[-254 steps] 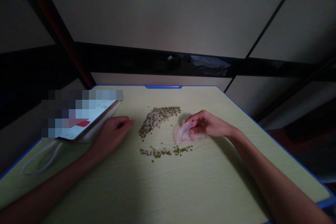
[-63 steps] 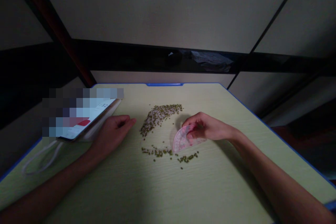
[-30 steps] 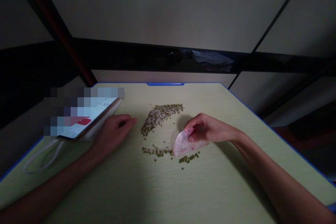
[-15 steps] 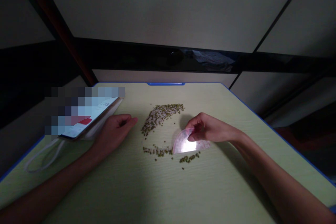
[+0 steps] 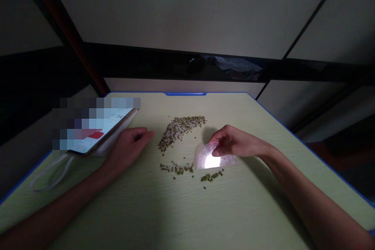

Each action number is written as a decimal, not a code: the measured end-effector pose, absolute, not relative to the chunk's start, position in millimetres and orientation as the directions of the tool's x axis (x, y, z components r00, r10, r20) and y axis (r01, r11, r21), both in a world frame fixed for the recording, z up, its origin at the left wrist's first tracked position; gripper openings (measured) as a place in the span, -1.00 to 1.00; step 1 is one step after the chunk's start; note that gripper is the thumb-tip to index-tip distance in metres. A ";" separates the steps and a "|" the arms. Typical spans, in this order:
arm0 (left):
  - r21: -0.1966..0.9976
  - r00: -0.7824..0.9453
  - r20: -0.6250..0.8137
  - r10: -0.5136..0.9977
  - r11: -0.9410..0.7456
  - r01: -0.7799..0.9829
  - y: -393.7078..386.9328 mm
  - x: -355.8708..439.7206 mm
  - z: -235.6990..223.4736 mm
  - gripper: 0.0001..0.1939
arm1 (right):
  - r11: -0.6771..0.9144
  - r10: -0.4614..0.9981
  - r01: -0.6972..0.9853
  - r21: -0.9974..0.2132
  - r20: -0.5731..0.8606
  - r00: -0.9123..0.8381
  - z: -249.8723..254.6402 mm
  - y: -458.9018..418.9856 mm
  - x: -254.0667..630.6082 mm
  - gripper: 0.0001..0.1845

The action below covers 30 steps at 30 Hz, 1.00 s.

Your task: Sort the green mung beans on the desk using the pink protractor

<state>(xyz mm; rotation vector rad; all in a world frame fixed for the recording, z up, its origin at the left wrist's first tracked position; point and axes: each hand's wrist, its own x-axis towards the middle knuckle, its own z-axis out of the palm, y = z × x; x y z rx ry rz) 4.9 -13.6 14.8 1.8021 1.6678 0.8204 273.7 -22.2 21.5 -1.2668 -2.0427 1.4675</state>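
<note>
My right hand (image 5: pixel 231 140) pinches a clear, pinkish semicircular protractor (image 5: pixel 202 158) between thumb and fingers, its straight edge facing me and glaring with light. Just in front of it lies a short row of small green beans (image 5: pixel 212 175). To its left is a small strip of green beans mixed with pale grains (image 5: pixel 177 168). Farther back, a larger curved heap of green beans and whitish grains (image 5: pixel 181 127) spreads over the table. My left hand (image 5: pixel 131 142) rests on the table left of the heap, fingers curled in, thumb forward, with nothing visible in it.
A phone (image 5: pixel 96 134) with a lit, partly blurred screen leans on a pale support at the left, a white cord loop (image 5: pixel 48 187) beside it. The pale table (image 5: pixel 187 211) has a blue rim. Cabinet panels (image 5: pixel 181 11) stand behind it.
My right hand has shifted the protractor slightly right and away from me. The left hand and the bean piles look unchanged.
</note>
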 end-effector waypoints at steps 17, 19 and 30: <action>0.744 0.040 0.064 0.997 -0.075 0.664 -13.9 4.4 14.1 -0.66 | 0.084 0.826 0.501 -0.862 -0.221 -0.518 21.0 -21.2 273.5 -0.90; 0.743 0.042 0.059 0.997 -0.072 0.665 -14.1 3.9 14.6 -0.66 | 0.091 0.826 0.494 -0.864 -0.212 -0.523 20.4 -20.7 273.4 -0.89; 0.744 0.036 0.064 0.997 -0.071 0.664 -12.5 4.1 13.1 -0.66 | 0.081 0.837 0.447 -0.891 -0.183 -0.516 18.2 -21.6 268.5 -0.93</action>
